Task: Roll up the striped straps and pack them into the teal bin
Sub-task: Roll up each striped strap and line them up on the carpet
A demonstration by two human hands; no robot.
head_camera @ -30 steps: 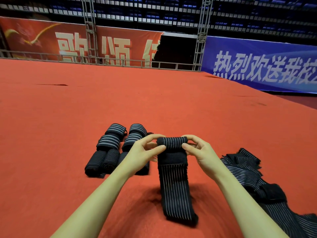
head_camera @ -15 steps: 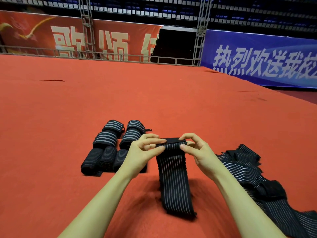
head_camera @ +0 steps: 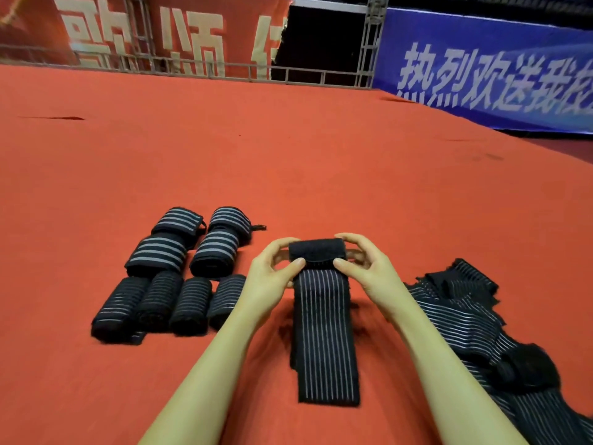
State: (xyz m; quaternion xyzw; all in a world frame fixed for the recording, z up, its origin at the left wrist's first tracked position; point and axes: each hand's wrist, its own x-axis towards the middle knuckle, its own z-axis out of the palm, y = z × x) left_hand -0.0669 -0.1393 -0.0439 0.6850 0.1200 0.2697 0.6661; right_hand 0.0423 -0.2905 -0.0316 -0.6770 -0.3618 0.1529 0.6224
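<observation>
A black strap with thin white stripes lies lengthwise on the red carpet in front of me. Its far end is turned into a small black roll. My left hand pinches the roll's left end and my right hand pinches its right end, thumbs pressing on the seam. Several finished rolled straps lie in rows to the left of my left hand. A loose pile of unrolled striped straps spreads at the right. No teal bin is in view.
The red carpet stretches far ahead. A metal railing with a red banner and a blue banner closes off the far side.
The roll at the strap's far end has grown by a turn and now shows its plain black face. Both hands stayed on its ends. The view tilted down.
</observation>
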